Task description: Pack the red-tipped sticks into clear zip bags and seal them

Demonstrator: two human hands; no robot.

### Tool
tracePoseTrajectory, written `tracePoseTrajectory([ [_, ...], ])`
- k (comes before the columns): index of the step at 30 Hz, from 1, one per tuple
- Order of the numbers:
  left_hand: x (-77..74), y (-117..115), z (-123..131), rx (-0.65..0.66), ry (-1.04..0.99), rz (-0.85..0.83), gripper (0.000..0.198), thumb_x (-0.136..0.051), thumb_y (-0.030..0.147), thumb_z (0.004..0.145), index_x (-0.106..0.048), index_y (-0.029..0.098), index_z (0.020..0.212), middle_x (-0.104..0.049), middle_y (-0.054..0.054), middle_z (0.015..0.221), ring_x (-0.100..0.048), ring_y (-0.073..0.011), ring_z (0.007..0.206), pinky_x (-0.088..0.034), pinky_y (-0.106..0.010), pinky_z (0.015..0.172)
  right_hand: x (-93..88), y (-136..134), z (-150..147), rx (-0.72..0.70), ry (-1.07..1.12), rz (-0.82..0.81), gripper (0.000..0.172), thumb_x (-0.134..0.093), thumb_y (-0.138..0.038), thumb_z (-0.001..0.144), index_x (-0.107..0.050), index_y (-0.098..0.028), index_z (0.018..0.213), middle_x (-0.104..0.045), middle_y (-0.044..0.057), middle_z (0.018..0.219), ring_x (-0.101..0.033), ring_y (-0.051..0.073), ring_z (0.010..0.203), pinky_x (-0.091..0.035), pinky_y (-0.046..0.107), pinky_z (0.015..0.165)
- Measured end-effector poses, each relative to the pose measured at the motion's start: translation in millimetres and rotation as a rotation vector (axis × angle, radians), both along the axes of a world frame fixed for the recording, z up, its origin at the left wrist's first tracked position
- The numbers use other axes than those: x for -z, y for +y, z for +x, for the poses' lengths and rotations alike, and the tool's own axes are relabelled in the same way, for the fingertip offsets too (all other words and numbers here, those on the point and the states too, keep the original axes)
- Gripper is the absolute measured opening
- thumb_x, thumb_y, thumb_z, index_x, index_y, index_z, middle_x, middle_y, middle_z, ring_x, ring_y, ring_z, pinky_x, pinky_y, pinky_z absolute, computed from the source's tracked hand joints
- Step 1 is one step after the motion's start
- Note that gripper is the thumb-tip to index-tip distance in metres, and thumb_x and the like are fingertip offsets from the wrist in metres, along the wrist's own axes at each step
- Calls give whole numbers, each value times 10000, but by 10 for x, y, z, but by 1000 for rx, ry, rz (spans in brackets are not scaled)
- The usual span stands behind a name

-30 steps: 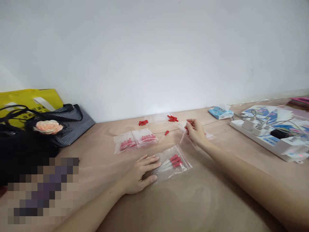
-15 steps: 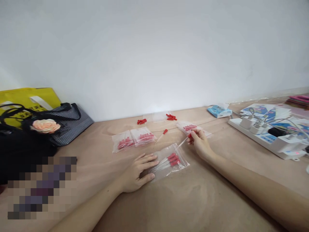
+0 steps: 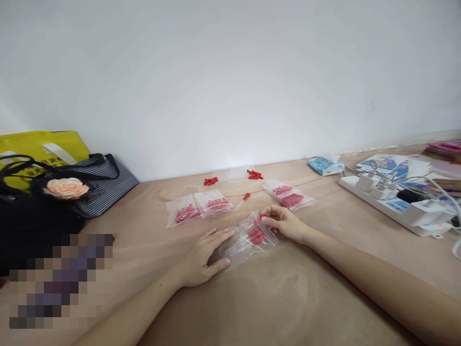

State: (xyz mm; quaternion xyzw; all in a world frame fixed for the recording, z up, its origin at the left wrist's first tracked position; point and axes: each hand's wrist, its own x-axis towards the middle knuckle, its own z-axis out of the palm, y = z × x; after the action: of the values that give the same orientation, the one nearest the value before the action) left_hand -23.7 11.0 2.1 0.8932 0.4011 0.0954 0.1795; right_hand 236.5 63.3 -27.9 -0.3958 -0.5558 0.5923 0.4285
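My left hand point(image 3: 203, 259) lies on the table with thumb and fingers spread, touching the left edge of a clear zip bag point(image 3: 236, 257). Inside the bag are several glass droppers with red rubber bulbs point(image 3: 257, 235). My right hand point(image 3: 288, 225) pinches another dropper by its red bulb point(image 3: 262, 218) at the bag's right end; its glass tube lies within the bag. Beyond the bag, a single dropper point(image 3: 246, 196) rests on the table, bulb pointing away.
Filled bags lie at left point(image 3: 183, 211), centre-left point(image 3: 214, 204) and right point(image 3: 291, 199). Farther back are loose red bulbs point(image 3: 211, 181), more red bulbs point(image 3: 255, 174) and glass tubes point(image 3: 236, 181). A power strip point(image 3: 382, 197), tissue pack point(image 3: 326, 166) and striped bag point(image 3: 111, 185) flank the area.
My right hand has moved left and nearer, bringing the dropper from outside the bag's open end into it. The bag has buckled; my left hand has stayed nearly still.
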Motion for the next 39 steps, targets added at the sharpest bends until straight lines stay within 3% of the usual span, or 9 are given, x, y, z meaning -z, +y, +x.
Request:
tracePoseTrajectory([
  [5, 0, 4, 0, 1, -16, 7, 513, -446, 365, 853, -295, 255, 1331, -372, -34, 1377, -305, -245, 1274, -209, -467, 1067, 28, 31, -46, -51, -59, 4, 363, -715, -437, 571, -565, -165, 758, -566, -60, 557, -435, 44, 411, -342, 177, 398],
  [11, 20, 14, -8, 6, 4, 11, 512, -435, 384, 857, -287, 267, 1332, -365, -26, 1381, -290, -243, 1283, -199, -479, 1068, 76, 64, -147, -112, -64, 79, 334, -688, -442, 589, -678, -157, 764, -683, 18, 739, -602, 143, 646, -470, 303, 688],
  [16, 18, 14, -7, -14, 12, 15, 511, -442, 380, 851, -316, 230, 1323, -378, -47, 1372, -299, -238, 1279, -223, -464, 1064, 117, 109, -109, -60, -95, 75, 221, -647, -355, 628, -657, -157, 725, -658, 7, 644, -592, 139, 578, -477, 282, 599],
  [19, 22, 22, -5, 16, 3, 19, 477, -443, 364, 858, -352, 234, 1308, -390, -39, 1365, -303, -224, 1279, -212, -450, 1072, 75, 148, 1, -46, -304, 106, 41, -626, -178, 590, -599, -155, 609, -600, -28, 554, -529, 96, 508, -427, 216, 523],
  [21, 28, 32, -7, 38, 1, 18, 439, -442, 360, 863, -393, 249, 1285, -400, -31, 1359, -308, -219, 1277, -198, -454, 1076, 16, 190, 67, -7, -477, 162, 43, -579, -111, 588, -573, -154, 592, -589, -29, 559, -514, 90, 513, -403, 200, 512],
  [26, 34, 57, -22, 45, 14, 7, 425, -436, 381, 870, -407, 276, 1281, -379, -29, 1373, -312, -219, 1276, -188, -471, 1073, -85, 474, -10, 193, -787, 534, 169, -478, -74, 684, -598, -151, 774, -628, 26, 751, -554, 123, 667, -421, 226, 634],
  [31, 19, 62, -25, 53, 29, 7, 426, -422, 395, 876, -399, 286, 1287, -370, -23, 1378, -305, -211, 1281, -191, -461, 1074, -14, 956, -283, 186, -830, 598, 300, -479, -76, 741, -598, -140, 1009, -584, 100, 988, -529, 168, 939, -387, 277, 845],
  [35, 13, 52, -27, 55, 49, 6, 434, -418, 398, 875, -395, 277, 1292, -373, -28, 1377, -308, -213, 1279, -200, -463, 1071, 41, 1171, -347, 121, -810, 644, 187, -591, -166, 717, -635, -165, 899, -551, 88, 966, -481, 191, 1019, -373, 304, 878],
  [39, 18, 49, -41, 58, 54, 6, 443, -416, 406, 876, -378, 288, 1301, -367, -22, 1380, -297, -215, 1284, -196, -470, 1070, 76, 1134, -268, 111, -753, 680, 76, -631, -172, 679, -603, -169, 749, -538, 53, 916, -524, 152, 872, -411, 282, 793],
])
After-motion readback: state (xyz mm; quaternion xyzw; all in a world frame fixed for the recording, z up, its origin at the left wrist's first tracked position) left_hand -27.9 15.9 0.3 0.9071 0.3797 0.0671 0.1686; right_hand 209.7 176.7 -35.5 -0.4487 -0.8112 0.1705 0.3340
